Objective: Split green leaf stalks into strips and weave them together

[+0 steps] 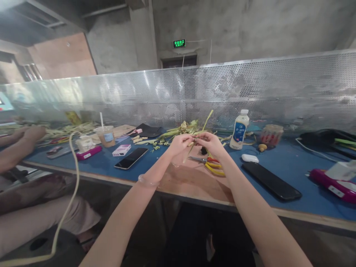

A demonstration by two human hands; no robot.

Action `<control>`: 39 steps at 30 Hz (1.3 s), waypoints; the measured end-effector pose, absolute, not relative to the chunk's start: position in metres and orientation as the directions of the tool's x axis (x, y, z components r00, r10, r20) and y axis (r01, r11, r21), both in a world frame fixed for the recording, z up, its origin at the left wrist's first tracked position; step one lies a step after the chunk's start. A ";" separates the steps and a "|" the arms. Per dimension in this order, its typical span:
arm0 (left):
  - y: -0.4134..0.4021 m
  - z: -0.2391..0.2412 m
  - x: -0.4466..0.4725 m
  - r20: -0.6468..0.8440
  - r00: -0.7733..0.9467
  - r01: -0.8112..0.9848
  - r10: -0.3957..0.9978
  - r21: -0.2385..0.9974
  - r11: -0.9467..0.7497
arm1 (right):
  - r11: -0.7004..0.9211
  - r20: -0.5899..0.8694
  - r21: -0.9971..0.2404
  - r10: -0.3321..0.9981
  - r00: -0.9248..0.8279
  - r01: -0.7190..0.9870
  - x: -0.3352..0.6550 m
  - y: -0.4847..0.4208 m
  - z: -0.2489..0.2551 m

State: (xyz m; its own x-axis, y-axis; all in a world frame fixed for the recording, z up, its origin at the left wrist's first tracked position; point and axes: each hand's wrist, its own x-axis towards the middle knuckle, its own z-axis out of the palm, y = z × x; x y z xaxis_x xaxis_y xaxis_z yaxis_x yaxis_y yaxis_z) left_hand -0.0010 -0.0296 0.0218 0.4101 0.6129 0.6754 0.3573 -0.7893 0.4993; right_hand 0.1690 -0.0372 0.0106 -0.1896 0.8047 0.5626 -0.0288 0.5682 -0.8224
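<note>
My left hand (180, 144) and my right hand (210, 143) meet above the near part of the table, fingertips pinched together. Between them is something small, too hidden to name; a pale green strip (189, 151) hangs just below the fingers. Behind the hands lies a heap of green and yellowish plant strips (185, 128), with one long stem sticking up. Scissors with yellow handles (214, 170) lie under my right hand, and red handles (211, 160) show beside them, partly covered. A small black object (204, 150) is near the right fingers.
A phone (131, 158), a small box (121, 150) and a drink cup (105, 136) stand left. On the right are a bottle (239, 129), a white case (250, 158), a black phone (271, 181) and a jar (271, 135). A perforated metal panel (125, 89) closes the back. Another person's hands (32, 135) are far left.
</note>
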 end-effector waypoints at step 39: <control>-0.020 0.017 -0.005 0.478 0.326 0.146 0.816 0.827 -0.543 | 0.444 0.485 -0.868 0.855 -0.183 -0.223 0.167 -0.033 0.007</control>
State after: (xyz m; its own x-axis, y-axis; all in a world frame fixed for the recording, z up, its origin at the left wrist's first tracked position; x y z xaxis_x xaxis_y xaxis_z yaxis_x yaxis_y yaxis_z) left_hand -0.0054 -0.0202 0.0165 0.3255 0.8159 0.4778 0.1461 -0.5427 0.8271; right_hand 0.1667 -0.0329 0.0067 -0.1834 0.8552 0.4847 -0.2229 0.4440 -0.8679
